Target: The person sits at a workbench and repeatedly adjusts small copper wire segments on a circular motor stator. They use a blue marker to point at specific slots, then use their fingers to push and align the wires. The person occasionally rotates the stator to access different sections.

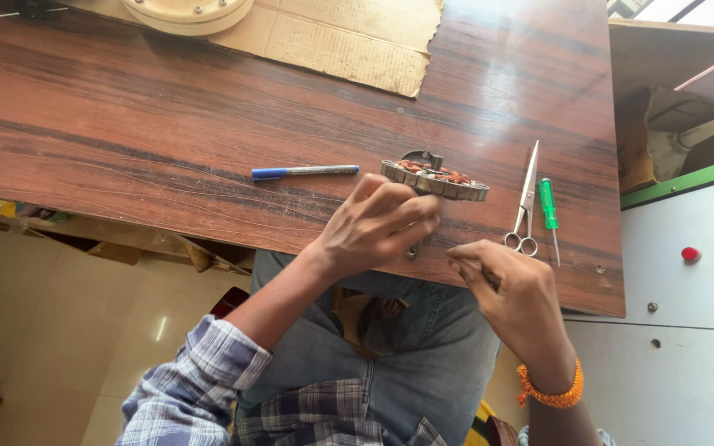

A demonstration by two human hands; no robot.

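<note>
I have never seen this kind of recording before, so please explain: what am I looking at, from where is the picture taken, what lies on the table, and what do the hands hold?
There is no machine here. A person sits at a wooden table and works with two bare hands. The one picture comes from a camera on the person's head, looking down, so you see the arms and lap from above.

The left hand rests against a round metal part with copper-coloured windings, which stands at the table's near edge. The right hand is beside it, fingers pinched together; what it pinches is too small to tell.

Also on the table: a pen with a blue cap, scissors, a green-handled screwdriver, and farther away a torn sheet of cardboard under a pale round disc.
</note>
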